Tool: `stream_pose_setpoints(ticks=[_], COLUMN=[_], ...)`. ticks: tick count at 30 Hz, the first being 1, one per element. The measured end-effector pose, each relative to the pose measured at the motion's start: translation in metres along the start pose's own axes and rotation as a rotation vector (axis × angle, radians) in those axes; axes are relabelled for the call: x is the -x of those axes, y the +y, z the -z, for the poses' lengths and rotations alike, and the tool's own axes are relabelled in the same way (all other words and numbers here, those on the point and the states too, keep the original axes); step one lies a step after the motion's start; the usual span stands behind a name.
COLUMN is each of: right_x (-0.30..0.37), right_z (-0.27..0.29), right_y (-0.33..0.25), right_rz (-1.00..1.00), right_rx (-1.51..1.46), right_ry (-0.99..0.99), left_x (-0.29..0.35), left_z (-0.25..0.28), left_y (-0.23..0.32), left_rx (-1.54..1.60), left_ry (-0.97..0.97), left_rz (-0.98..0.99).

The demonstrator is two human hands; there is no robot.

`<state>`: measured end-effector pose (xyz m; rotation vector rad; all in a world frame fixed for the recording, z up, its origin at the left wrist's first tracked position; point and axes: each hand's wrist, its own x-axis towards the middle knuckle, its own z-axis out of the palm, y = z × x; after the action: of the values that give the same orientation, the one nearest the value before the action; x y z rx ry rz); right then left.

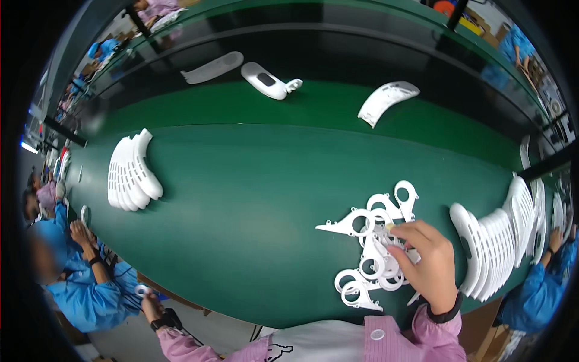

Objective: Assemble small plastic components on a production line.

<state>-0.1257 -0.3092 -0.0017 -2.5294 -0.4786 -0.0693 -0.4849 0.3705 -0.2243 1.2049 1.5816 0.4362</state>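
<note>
My right hand (pixel 427 259) reaches over a loose pile of white plastic ring-shaped parts (pixel 373 265), each with a pointed tail. Its thumb and index finger are curved and apart at the pile's right side, with no part plainly held between them. One ring part (pixel 348 224) points its tail to the left, and another ring part (pixel 405 192) lies at the pile's far end. Down at the lower left, off the table edge, my left hand (pixel 153 308) is closed on a small white ring-shaped part (pixel 142 290), partly hidden by the fingers.
Slotted white curved shells (pixel 491 250) stand in a row at the right, and more slotted shells (pixel 128 175) at the left. Across the green table (pixel 241 199), a white shell (pixel 386 101) and an assembled white piece (pixel 265 81) lie on the far strip. A co-worker (pixel 90 283) works close at left.
</note>
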Motion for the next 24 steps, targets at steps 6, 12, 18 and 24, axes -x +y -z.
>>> stream_pose_setpoints(ticks=[6,12,18,24], right_x=[-0.017,-0.026,-0.027,-0.016], right_z=[0.0,-0.031,-0.028,-0.03], right_y=[-0.017,-0.012,-0.02,-0.028], right_rz=[0.171,0.238,0.237,0.103], right_rx=[0.056,0.114,-0.037,0.008], right_ry=[0.012,-0.047,-0.093,-0.196], left_x=[-0.077,-0.065,0.191,0.339], left_z=[-0.009,-0.002,-0.126,-0.411], left_y=[-0.024,0.068,0.241,0.268], left_rx=[-0.03,-0.685,-0.069,-0.572], left_ry=[-0.379,0.393,0.01,-0.868], left_rz=[-0.025,-0.743,-1.094,-0.94])
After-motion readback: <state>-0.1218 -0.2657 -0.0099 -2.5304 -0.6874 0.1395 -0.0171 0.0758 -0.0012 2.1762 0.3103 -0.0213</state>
